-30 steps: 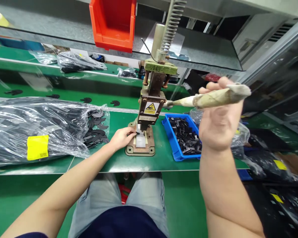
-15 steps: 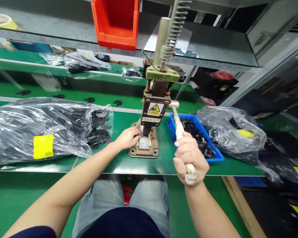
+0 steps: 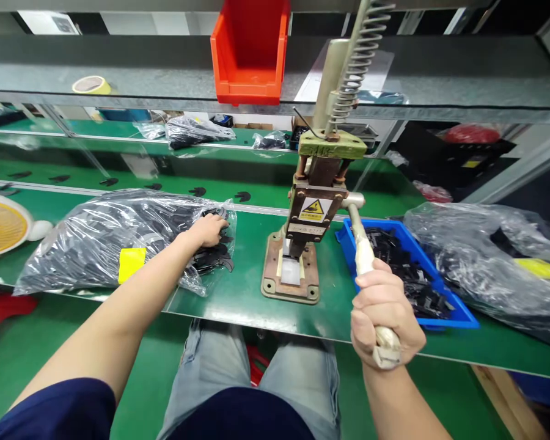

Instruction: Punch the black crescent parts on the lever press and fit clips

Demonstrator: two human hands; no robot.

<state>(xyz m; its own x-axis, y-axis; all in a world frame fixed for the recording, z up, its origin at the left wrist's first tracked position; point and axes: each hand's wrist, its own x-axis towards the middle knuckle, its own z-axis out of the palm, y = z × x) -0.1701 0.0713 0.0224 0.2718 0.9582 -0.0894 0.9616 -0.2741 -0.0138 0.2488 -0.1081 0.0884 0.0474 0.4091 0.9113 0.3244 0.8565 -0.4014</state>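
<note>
My right hand [image 3: 387, 315] is wrapped round the tape-covered lever [image 3: 364, 253] of a hand press [image 3: 315, 211]. Its ram reaches down to a pale block [image 3: 290, 271] on the metal base [image 3: 271, 282]. My left hand [image 3: 207, 230] lies over the open mouth of a clear plastic bag [image 3: 96, 229], touching the black curved pieces [image 3: 211, 260] there. Its fingers are slightly apart, with the tips partly hidden among the pieces; no held piece can be made out.
A blue tray [image 3: 458, 315] of small black parts stands right of the press, with another plastic bag [image 3: 481, 256] beyond it. Black pieces [image 3: 197, 191] lie in a row behind the bench. An orange bin [image 3: 250, 91] and a tape roll [image 3: 91, 85] sit on the shelf above.
My left hand has moved left from the press base to the bag of black pieces. My right hand still grips the lever. The view has shifted left, bringing a yellow-meshed round object into sight.
</note>
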